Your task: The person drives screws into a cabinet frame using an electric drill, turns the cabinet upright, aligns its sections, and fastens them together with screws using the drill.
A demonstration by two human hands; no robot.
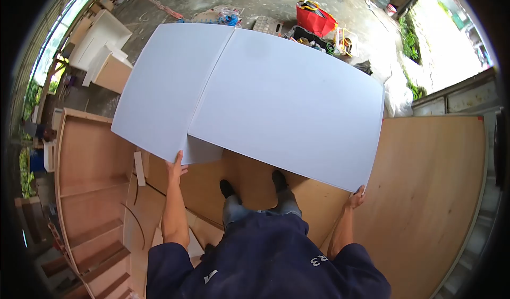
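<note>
In front of me lie two large white panels, meeting along a seam: a narrower left panel [164,81] and a wider right panel [292,108]. My left hand [177,167] grips the near edge of the left panel, with one digit lying on its top face. At the near right corner of the wider panel, my right hand [358,197] is closed around the edge. Fingers under both panels are partly hidden. Below the seam's near end, a shaded white face [204,150] shows between the panels.
Wooden sheets lie under my feet, and a large plywood panel [430,193] is at the right. An open wooden cabinet frame [95,166] lies at the left. Beyond the white panels are a red bag [314,20], tools and a white cabinet piece [101,41].
</note>
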